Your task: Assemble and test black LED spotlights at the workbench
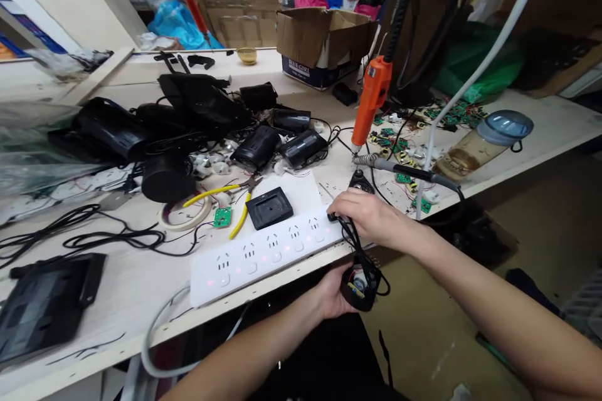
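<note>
Both hands are closed on parts: the left hand [335,294], low at centre, cups a small black housing [360,285] just below the bench [117,288] edge, and the right hand [364,216] above it pinches a black plug [333,217] at the end of the white strip [268,254]. Black wires [355,244] run between plug and housing. Upper centre sits a cardboard box [322,44]; right of it hangs an orange driver [371,100]. Yellow pliers [230,197] lie left of a black plate [269,207].
</note>
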Demonstrator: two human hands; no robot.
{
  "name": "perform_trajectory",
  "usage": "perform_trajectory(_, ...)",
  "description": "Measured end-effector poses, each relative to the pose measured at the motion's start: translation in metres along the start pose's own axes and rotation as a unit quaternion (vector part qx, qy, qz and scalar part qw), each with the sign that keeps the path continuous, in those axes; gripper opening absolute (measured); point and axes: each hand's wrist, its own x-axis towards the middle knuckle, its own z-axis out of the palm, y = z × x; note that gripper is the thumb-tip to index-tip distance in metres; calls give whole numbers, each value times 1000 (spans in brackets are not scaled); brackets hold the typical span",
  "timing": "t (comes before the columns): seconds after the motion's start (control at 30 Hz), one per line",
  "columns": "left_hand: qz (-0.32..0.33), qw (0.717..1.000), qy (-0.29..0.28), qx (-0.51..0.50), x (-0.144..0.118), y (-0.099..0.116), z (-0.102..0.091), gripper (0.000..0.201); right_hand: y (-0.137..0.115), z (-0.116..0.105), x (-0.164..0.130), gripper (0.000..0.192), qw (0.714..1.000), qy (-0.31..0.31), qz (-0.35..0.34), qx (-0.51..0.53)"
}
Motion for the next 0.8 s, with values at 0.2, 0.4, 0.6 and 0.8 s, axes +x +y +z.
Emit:
perform_trajectory(0.2, 2, 999, 43, -1, -2, -3, 5, 52, 3, 2, 6, 27, 1000, -26, 4, -6)
perform_trajectory(0.4, 9, 997, 79, -16, -6, -6, 14, 47, 4, 5, 7, 31, 999, -48, 21, -1)
perform_trajectory(0.6, 3, 991, 124, -44, -11, -22, 26, 42, 1, 0, 7, 22, 994, -76, 72, -13)
perform_trajectory(0.8, -2, 987, 151, -51, -16, -35, 35, 38, -11, -13, 11, 22, 983, -136, 110, -48)
